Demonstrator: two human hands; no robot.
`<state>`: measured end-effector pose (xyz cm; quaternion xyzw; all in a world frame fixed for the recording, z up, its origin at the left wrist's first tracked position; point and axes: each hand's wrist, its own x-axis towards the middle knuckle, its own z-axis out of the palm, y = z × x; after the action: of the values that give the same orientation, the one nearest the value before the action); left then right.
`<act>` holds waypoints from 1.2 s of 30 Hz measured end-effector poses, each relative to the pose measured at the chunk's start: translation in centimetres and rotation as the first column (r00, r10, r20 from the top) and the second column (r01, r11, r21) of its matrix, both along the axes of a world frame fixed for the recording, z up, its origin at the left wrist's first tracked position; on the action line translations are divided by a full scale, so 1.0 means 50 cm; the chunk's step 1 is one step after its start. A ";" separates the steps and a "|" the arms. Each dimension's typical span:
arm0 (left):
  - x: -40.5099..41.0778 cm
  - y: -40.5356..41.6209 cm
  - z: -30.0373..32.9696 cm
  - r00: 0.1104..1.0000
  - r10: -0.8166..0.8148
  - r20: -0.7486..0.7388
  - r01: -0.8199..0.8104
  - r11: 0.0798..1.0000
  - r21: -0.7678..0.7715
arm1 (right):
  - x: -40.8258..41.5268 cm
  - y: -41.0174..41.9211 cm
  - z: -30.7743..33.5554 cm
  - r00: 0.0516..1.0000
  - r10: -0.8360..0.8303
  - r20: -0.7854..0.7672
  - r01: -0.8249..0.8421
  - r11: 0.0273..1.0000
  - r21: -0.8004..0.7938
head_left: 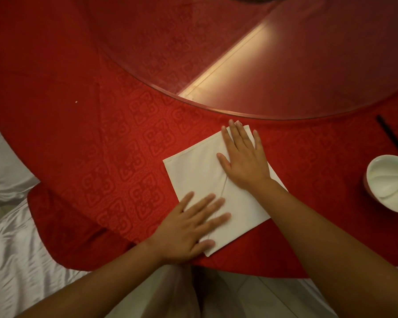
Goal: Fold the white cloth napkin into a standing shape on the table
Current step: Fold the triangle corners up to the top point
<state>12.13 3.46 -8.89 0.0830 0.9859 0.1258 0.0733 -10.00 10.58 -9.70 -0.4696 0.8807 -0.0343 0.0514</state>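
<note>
Napkin point(202, 171) under my hands: plain white, no print, looks cream in the warm light. A narrow hemmed border runs along its edges.

Cloth point(124, 145) on the bench: strong red, woven tone-on-tone with a repeating pattern of squarish knot-like motifs, darker red on red.

Glass disc point(285, 65) beyond: clear, tinted dull red-brown by the cloth beneath, crossed by one pale pinkish-beige reflected band.

Bowl point(391, 182) at my right: glossy white inside, red on its outer wall.

Stick point(393, 136) near it: black.

Fabric point(21, 237) at lower left: satin, silvery white, shiny.
</note>
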 end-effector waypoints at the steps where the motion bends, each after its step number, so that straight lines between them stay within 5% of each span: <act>1: 0.011 -0.001 0.000 0.998 -0.068 0.003 0.068 0.998 -0.002 | 0.000 0.000 -0.001 1.000 0.000 -0.005 0.000 1.000 0.007; 9: 0.059 -0.005 0.036 0.973 -0.230 0.033 0.231 0.972 -0.045 | 0.002 -0.001 0.000 1.000 -0.006 -0.011 0.006 1.000 0.007; 12: -0.009 -0.033 0.070 0.983 0.084 -0.163 -0.084 0.996 0.007 | 0.003 -0.001 0.001 1.000 -0.003 -0.015 0.003 1.000 -0.014; 14: -0.075 -0.061 0.084 0.875 0.418 -0.242 -0.419 0.907 0.051 | 0.001 -0.001 0.001 1.000 -0.001 -0.017 0.000 1.000 -0.009; 16: -0.117 -0.084 0.075 0.787 0.587 -0.191 -0.592 0.805 0.035 | 0.001 -0.001 0.000 0.999 0.000 -0.035 0.001 1.000 0.003; 20: -0.120 -0.104 -0.004 0.767 0.641 -0.024 -0.641 0.764 -0.078 | 0.000 -0.001 -0.004 0.999 0.002 -0.041 -0.001 1.000 0.015; 24: -0.117 -0.105 -0.006 0.754 0.653 -0.068 -0.657 0.752 -0.055 | 0.000 -0.001 -0.002 1.000 0.004 -0.027 -0.004 1.000 0.023; 26: -0.103 -0.088 0.010 0.835 0.528 -0.154 -0.535 0.845 -0.004 | 0.001 -0.001 0.001 1.000 0.002 -0.027 -0.002 1.000 0.015; 28: -0.083 -0.049 0.020 0.947 0.219 -0.234 -0.217 0.976 0.032 | 0.000 -0.001 0.000 1.000 0.005 -0.025 -0.005 1.000 0.007; 31: -0.058 0.007 0.013 0.945 -0.231 -0.232 0.248 0.967 0.051 | -0.001 -0.002 -0.005 0.999 0.008 -0.041 -0.007 1.000 0.017; 33: -0.051 0.021 0.004 0.925 -0.364 -0.110 0.371 0.928 0.049 | -0.003 -0.002 -0.007 0.999 0.003 -0.044 -0.002 1.000 0.024; 36: -0.045 0.026 -0.005 0.935 -0.354 -0.031 0.355 0.935 0.023 | -0.002 -0.002 -0.004 1.000 0.006 -0.030 -0.005 0.999 0.034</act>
<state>9.86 4.74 -9.11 0.2620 0.9537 0.1234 0.0805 -10.07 10.49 -9.92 -0.4716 0.8805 -0.0123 0.0461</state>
